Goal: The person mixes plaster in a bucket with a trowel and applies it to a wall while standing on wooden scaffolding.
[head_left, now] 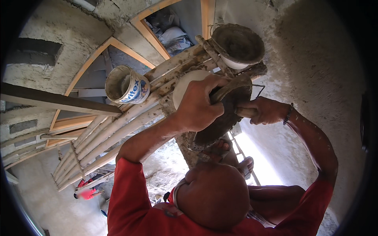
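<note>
My left hand (202,104) is closed round the thick grey rim of a dark, mortar-caked pan (214,129), which is tilted in front of me. On its other side my right hand (269,110) grips a stubby wooden handle (246,111), apparently a trowel's, with a thin bent metal rod beside it. The blade cannot be made out against the dark mortar. Partly hidden behind my left hand is a pale round container (189,84). My bare feet (246,167) show below the pan.
Bamboo poles (114,135) form a scaffold at height. A white paint bucket (126,84) stands on them, and a mortar-caked bucket (240,45) farther right. A rough plastered wall (315,74) rises at right, wooden frames (157,35) ahead. Far below left is a person in red (86,193).
</note>
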Motion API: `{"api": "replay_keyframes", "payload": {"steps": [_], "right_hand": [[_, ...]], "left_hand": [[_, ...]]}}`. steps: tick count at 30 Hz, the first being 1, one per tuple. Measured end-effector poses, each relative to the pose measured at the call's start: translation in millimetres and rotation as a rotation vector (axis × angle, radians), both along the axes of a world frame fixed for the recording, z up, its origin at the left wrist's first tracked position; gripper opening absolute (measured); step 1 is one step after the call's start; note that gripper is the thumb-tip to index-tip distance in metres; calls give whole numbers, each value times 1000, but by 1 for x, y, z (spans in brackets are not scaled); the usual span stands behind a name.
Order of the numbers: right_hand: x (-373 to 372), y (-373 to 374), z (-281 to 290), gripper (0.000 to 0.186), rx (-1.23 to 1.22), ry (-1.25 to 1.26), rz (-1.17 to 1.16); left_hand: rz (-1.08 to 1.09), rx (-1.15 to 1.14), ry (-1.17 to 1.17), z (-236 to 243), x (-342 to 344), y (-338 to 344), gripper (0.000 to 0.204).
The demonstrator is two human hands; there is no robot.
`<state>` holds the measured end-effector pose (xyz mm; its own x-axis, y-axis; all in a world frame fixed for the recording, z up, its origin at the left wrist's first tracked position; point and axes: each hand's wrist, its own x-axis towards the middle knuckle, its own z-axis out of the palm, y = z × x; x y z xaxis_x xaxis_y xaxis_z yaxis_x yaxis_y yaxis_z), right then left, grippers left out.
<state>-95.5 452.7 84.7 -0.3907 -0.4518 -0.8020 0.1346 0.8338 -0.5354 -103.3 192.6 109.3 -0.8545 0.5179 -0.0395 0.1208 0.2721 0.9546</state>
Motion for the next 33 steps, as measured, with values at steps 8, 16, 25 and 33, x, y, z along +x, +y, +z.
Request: {"api": "replay_keyframes", "payload": {"steps": [8, 16, 25, 33], "right_hand": [[21, 4, -40, 69, -232, 355, 99], [29, -14, -44, 73, -430, -145, -343], [24, -35, -55, 76, -647, -75, -388], [16, -44, -55, 78, -744, -92, -498]], "left_hand": [[-45, 6, 101, 5, -9, -3, 41], [15, 132, 35, 31, -14, -16, 41], [108, 308, -49, 30, -20, -18, 43], [228, 421, 124, 5, -37, -28, 48]]}}
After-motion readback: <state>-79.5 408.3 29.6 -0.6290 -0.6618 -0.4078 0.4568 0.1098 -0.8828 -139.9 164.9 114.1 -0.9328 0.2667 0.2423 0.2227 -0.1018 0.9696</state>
